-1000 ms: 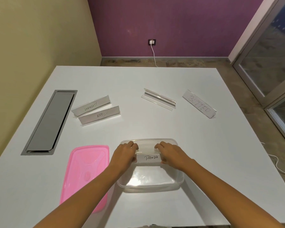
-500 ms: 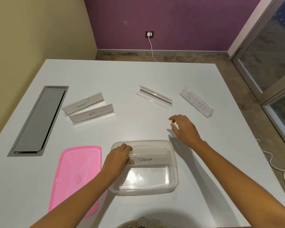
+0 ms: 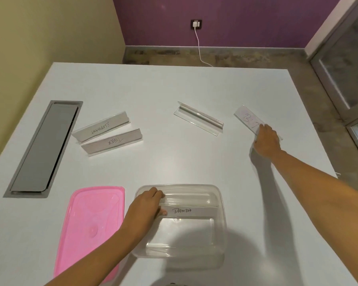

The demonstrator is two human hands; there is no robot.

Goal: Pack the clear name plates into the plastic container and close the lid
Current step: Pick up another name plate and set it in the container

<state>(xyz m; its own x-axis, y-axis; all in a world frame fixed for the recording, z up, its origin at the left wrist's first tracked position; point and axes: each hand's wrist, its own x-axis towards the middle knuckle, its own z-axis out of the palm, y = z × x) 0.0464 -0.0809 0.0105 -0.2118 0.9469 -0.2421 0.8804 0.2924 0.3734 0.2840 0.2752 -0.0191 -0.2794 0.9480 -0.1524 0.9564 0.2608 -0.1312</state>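
Observation:
A clear plastic container [image 3: 220, 234] stands near the table's front edge. Inside it sits a name plate marked PANDA [image 3: 191, 211], and my left hand [image 3: 146, 208] grips its left end. The pink lid [image 3: 91, 228] lies flat to the container's left. My right hand [image 3: 266, 140] reaches far right and closes on the near end of a name plate [image 3: 247, 118] with partly hidden writing. An unlabelled clear plate [image 3: 198, 118] lies at centre back. Plates marked ELEPHANT [image 3: 101, 126] and TIGER [image 3: 112, 142] stand side by side at the left.
A grey cable hatch [image 3: 42, 147] is set into the white table [image 3: 174, 162] at the left. The table's right edge runs close behind my right hand. A charger and white cable [image 3: 198, 42] hang from the purple wall beyond.
My right hand left the PANDA plate, travelled up and right across the table, and now lands on the far right plate. My left hand stays on the PANDA plate in the container.

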